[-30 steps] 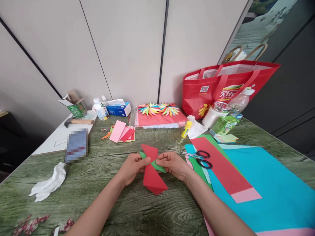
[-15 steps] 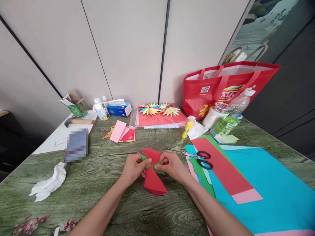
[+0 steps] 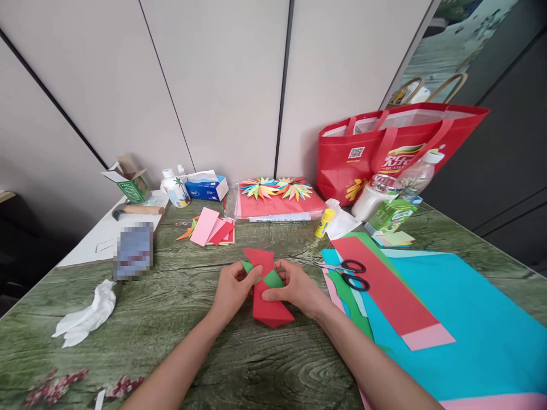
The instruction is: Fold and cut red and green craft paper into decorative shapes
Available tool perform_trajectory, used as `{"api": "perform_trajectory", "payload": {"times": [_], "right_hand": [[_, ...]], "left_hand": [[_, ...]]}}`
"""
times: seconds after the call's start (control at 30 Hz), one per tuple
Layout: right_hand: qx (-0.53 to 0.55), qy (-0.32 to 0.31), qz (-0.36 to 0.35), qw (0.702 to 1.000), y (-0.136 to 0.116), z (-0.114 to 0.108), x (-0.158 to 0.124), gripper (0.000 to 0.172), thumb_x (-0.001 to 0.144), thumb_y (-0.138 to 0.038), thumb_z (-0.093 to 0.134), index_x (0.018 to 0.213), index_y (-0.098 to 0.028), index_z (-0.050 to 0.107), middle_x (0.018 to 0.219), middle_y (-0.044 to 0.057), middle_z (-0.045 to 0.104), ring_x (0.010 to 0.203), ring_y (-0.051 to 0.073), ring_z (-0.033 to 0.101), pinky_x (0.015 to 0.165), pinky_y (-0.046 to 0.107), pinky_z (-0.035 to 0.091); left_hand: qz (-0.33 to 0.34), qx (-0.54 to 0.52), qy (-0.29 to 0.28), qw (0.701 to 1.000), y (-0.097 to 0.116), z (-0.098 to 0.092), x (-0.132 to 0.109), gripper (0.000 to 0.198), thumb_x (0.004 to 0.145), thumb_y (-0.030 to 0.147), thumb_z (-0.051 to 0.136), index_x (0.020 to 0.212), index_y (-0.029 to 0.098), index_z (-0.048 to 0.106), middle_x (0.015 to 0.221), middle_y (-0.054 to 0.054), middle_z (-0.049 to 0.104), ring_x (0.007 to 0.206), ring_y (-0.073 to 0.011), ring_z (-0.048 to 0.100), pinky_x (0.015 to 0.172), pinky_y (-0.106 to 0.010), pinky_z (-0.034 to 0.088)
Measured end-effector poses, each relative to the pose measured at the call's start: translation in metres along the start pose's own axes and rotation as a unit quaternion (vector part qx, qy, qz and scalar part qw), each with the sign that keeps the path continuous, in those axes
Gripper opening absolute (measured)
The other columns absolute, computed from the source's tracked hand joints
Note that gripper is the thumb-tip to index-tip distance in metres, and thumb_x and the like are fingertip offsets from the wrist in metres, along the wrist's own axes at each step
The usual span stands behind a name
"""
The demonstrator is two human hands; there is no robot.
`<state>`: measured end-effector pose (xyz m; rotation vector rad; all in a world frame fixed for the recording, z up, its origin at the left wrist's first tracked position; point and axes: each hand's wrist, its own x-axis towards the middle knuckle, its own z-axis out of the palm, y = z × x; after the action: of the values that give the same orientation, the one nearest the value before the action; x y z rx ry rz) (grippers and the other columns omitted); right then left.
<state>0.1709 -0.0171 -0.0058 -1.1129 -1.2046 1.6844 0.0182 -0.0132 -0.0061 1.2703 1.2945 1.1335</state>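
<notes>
A folded red paper piece point(image 3: 268, 307) crossed by a folded green strip point(image 3: 272, 278) lies on the green wood-grain table point(image 3: 183, 319) in front of me. My left hand point(image 3: 233, 290) pinches the crossing from the left, with fingers on the green strip's left end. From the right, my right hand point(image 3: 294, 287) presses thumb and fingers onto the same crossing. Both hands are closed on the paper.
Black-handled scissors point(image 3: 352, 274) lie on a stack of red, green, pink and blue sheets point(image 3: 453, 319) at right. A yellow glue stick point(image 3: 324, 223), a red bag point(image 3: 384, 151), paper stars point(image 3: 276, 189), loose folded pieces point(image 3: 211, 230), a tissue box point(image 3: 206, 187) and a crumpled tissue point(image 3: 85, 316) surround the work.
The red and green pieces have been pushed closer together. The red piece's lower point now looks shorter, folded in under my hands. My right thumb has slid onto the crossing.
</notes>
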Motion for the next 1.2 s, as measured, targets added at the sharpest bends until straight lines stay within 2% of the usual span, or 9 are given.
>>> {"api": "perform_trajectory", "payload": {"times": [0.17, 0.33, 0.47, 0.6, 0.73, 0.8, 0.93, 1.07, 1.2], "right_hand": [[0.041, 0.000, 0.006, 0.999, 0.004, 0.000, 0.001, 0.053, 0.040, -0.028, 0.083, 0.084, -0.016, 0.055, 0.066, -0.002, 0.063, 0.059, 0.014, 0.058, 0.056, 0.025, 0.044], [0.045, 0.012, 0.001, 0.999, 0.007, 0.000, 0.004, 0.052, 0.040, -0.023, 0.082, 0.085, -0.016, 0.056, 0.067, -0.002, 0.063, 0.061, 0.014, 0.058, 0.059, 0.026, 0.045], [0.010, -0.004, -0.032, 0.999, 0.006, 0.002, 0.003, 0.042, 0.047, -0.022, 0.079, 0.082, -0.016, 0.057, 0.074, -0.001, 0.064, 0.065, 0.013, 0.058, 0.061, 0.025, 0.044], [-0.010, -0.003, -0.076, 0.997, 0.005, 0.003, 0.004, 0.030, 0.055, -0.022, 0.075, 0.079, -0.016, 0.058, 0.072, -0.002, 0.064, 0.062, 0.012, 0.056, 0.058, 0.023, 0.043], [-0.032, 0.064, -0.148, 0.986, 0.003, 0.002, 0.005, 0.020, 0.058, -0.020, 0.071, 0.072, -0.017, 0.058, 0.070, -0.002, 0.063, 0.064, 0.014, 0.057, 0.059, 0.024, 0.044], [-0.039, 0.111, -0.194, 0.974, 0.001, 0.001, 0.004, 0.015, 0.060, -0.017, 0.069, 0.069, -0.018, 0.057, 0.071, -0.001, 0.064, 0.068, 0.015, 0.059, 0.062, 0.026, 0.045], [-0.076, 0.174, -0.299, 0.935, -0.002, -0.001, 0.001, 0.013, 0.064, -0.007, 0.061, 0.068, -0.019, 0.056, 0.076, 0.001, 0.065, 0.075, 0.017, 0.059, 0.071, 0.030, 0.045], [-0.155, 0.148, -0.389, 0.896, -0.004, -0.002, -0.001, 0.014, 0.068, -0.007, 0.061, 0.069, -0.021, 0.058, 0.078, 0.003, 0.067, 0.079, 0.019, 0.058, 0.075, 0.034, 0.045], [-0.246, 0.112, -0.451, 0.851, -0.003, -0.003, 0.001, 0.016, 0.071, -0.007, 0.060, 0.068, -0.023, 0.060, 0.081, 0.003, 0.068, 0.089, 0.021, 0.054, 0.082, 0.040, 0.042]], "left_hand": [[-0.056, -0.044, -0.032, 0.997, -0.002, 0.002, 0.000, 0.027, 0.067, 0.041, 0.065, 0.062, 0.015, 0.058, 0.048, 0.003, 0.052, 0.039, -0.0076, 0.041, 0.037, -0.018, 0.033], [-0.032, -0.051, -0.069, 0.996, -0.001, 0.004, -0.004, 0.024, 0.067, 0.037, 0.066, 0.072, 0.013, 0.066, 0.069, -0.003, 0.065, 0.063, -0.0142, 0.055, 0.060, -0.023, 0.044], [-0.021, -0.031, -0.036, 0.999, -0.002, 0.002, -0.005, 0.025, 0.066, 0.037, 0.066, 0.065, 0.012, 0.066, 0.065, -0.003, 0.065, 0.060, -0.0151, 0.054, 0.057, -0.024, 0.043], [0.007, -0.001, -0.046, 0.999, 0.000, -0.003, -0.002, 0.026, 0.070, 0.039, 0.062, 0.069, 0.013, 0.065, 0.067, -0.003, 0.064, 0.061, -0.0149, 0.053, 0.058, -0.025, 0.041], [0.092, 0.100, 0.022, 0.990, 0.008, -0.005, -0.002, 0.024, 0.063, 0.034, 0.068, 0.079, 0.016, 0.066, 0.071, -0.001, 0.061, 0.062, -0.0135, 0.050, 0.055, -0.023, 0.037], [0.094, 0.087, 0.036, 0.991, 0.013, -0.005, -0.004, 0.029, 0.057, 0.029, 0.073, 0.082, 0.017, 0.064, 0.070, 0.000, 0.060, 0.061, -0.0124, 0.050, 0.054, -0.021, 0.036], [-0.027, -0.085, -0.050, 0.995, 0.019, -0.003, -0.005, 0.041, 0.059, 0.030, 0.072, 0.096, 0.017, 0.060, 0.067, 0.001, 0.062, 0.059, -0.0123, 0.054, 0.053, -0.020, 0.038], [-0.180, -0.234, -0.111, 0.949, 0.017, -0.004, -0.004, 0.035, 0.070, 0.045, 0.062, 0.088, 0.015, 0.064, 0.069, -0.003, 0.065, 0.057, -0.0121, 0.056, 0.052, -0.020, 0.041], [-0.208, -0.273, -0.204, 0.917, 0.015, -0.008, -0.004, 0.031, 0.070, 0.042, 0.064, 0.073, 0.011, 0.066, 0.064, -0.004, 0.065, 0.055, -0.0109, 0.057, 0.052, -0.019, 0.042]]}}
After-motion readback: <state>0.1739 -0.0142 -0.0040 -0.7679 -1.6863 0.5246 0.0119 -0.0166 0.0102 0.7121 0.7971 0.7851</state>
